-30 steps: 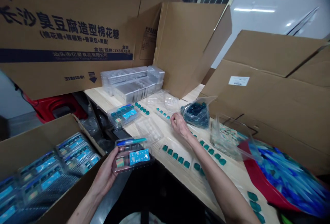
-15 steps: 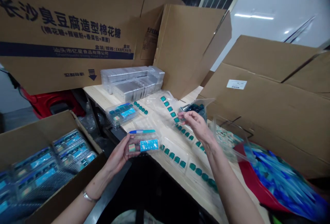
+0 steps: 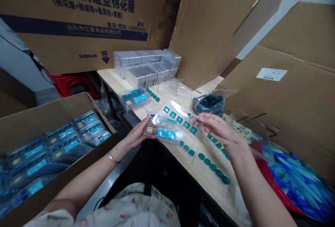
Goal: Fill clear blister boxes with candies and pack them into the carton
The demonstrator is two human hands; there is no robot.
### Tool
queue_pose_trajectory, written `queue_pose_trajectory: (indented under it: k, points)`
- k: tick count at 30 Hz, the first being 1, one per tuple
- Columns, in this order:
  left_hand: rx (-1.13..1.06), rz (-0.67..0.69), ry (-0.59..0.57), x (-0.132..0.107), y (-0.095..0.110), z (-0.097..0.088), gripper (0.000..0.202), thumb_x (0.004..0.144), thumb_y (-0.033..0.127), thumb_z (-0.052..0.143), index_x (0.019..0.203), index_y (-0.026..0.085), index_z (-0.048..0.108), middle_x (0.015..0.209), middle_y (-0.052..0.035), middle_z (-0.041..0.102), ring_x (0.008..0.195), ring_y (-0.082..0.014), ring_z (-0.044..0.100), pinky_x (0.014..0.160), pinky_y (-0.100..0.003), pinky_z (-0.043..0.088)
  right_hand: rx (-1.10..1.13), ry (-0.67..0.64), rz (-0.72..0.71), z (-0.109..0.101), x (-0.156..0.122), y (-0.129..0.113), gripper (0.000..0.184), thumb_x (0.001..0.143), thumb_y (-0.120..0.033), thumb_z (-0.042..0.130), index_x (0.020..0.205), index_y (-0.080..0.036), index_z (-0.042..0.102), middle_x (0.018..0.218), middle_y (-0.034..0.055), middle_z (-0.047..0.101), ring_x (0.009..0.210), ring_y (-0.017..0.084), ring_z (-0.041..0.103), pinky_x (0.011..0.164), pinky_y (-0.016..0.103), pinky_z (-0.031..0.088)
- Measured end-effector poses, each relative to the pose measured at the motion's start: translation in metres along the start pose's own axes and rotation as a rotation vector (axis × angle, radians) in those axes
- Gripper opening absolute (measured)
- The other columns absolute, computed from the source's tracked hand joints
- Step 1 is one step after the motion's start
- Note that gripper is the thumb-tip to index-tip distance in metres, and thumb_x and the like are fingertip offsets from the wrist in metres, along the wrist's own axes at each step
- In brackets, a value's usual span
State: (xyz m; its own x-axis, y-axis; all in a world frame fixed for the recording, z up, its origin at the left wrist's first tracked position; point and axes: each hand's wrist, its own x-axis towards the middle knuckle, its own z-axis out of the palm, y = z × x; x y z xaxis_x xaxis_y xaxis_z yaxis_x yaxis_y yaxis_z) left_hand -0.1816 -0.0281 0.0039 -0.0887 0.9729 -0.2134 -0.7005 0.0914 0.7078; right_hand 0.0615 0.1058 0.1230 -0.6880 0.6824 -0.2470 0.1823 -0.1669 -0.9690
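Rising at the upper left, a printed cardboard box (image 3: 86,42) stands behind a pale wooden table (image 3: 206,185), and another cardboard box (image 3: 295,98) with a white label stands at the right. An open carton (image 3: 60,112) at the lower left contains packed trays (image 3: 62,146) with blue and teal contents. On the right of the table sits a red tub (image 3: 282,199) heaped with blue pens (image 3: 300,178). Stacked clear plastic cases (image 3: 146,66) line the table's far end. A clear bin (image 3: 261,140) lies near the tub, and a plastic bag (image 3: 209,103) of dark teal pieces rests beyond the right hand (image 3: 216,127).

That hand pinches the right end of a transparent panel (image 3: 158,117) between thumb and fingers. The left hand (image 3: 137,133) grips the left end of a clear tray (image 3: 154,138), held out just past the table's near edge. The panel is tilted and overlaps the tray's upper part; whether the two touch, I cannot tell. Inside the tray lie a blue speckled block (image 3: 167,134) and a small striped block (image 3: 149,129). Smallest are the five teal pieces (image 3: 179,119) lined up along the panel.
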Motion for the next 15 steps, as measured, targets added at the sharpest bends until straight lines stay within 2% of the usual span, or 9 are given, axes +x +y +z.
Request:
queue_pose_trajectory:
  k: [3, 6, 11, 13, 15]
  points:
    - [-0.006, -0.045, -0.024, 0.0, -0.003, 0.002, 0.04, 0.086, 0.046, 0.052, 0.103, 0.011, 0.062, 0.079, -0.0076, 0.069, 0.057, -0.0146, 0.065, 0.05, -0.026, 0.056, -0.016, -0.094, 0.094, -0.002, 0.013, 0.012, 0.023, 0.069, -0.034, 0.074, 0.073, -0.016, 0.062, 0.072, 0.0029, 0.065, 0.055, 0.008, 0.052, 0.049, 0.02, 0.039]
    - [-0.01, -0.087, -0.011, -0.001, -0.009, 0.004, 0.048, 0.085, 0.053, 0.048, 0.099, 0.01, 0.064, 0.081, -0.0089, 0.07, 0.056, -0.0148, 0.065, 0.049, -0.025, 0.056, -0.023, -0.131, 0.133, 0.0, 0.023, 0.024, 0.026, 0.067, -0.036, 0.074, 0.075, -0.015, 0.062, 0.064, -0.0011, 0.059, 0.05, 0.005, 0.047, 0.05, 0.019, 0.037]
    - [-0.033, -0.122, 0.02, -0.005, -0.017, 0.003, 0.054, 0.084, 0.058, 0.044, 0.1, 0.011, 0.064, 0.082, -0.0092, 0.07, 0.056, -0.0147, 0.065, 0.047, -0.026, 0.056, -0.189, -0.059, 0.076, 0.011, 0.028, 0.031, 0.031, 0.068, -0.044, 0.07, 0.075, -0.015, 0.059, 0.066, -0.0005, 0.058, 0.055, 0.008, 0.05, 0.054, 0.022, 0.04]
    - [-0.032, -0.116, 0.027, -0.006, -0.018, 0.001, 0.045, 0.084, 0.052, 0.05, 0.1, 0.012, 0.063, 0.084, -0.0085, 0.07, 0.058, -0.0148, 0.065, 0.047, -0.025, 0.055, -0.286, -0.015, 0.026, 0.017, 0.028, 0.033, 0.032, 0.071, -0.046, 0.066, 0.072, -0.016, 0.057, 0.067, -0.0003, 0.057, 0.056, 0.009, 0.05, 0.056, 0.024, 0.042]
    - [-0.027, -0.092, 0.047, -0.008, -0.019, 0.0, 0.034, 0.084, 0.042, 0.057, 0.098, 0.012, 0.062, 0.08, -0.0069, 0.07, 0.057, -0.0142, 0.064, 0.046, -0.024, 0.055, -0.396, 0.09, -0.036, 0.024, 0.028, 0.038, 0.032, 0.074, -0.048, 0.061, 0.07, -0.017, 0.055, 0.064, -0.0013, 0.054, 0.056, 0.01, 0.048, 0.056, 0.024, 0.042]
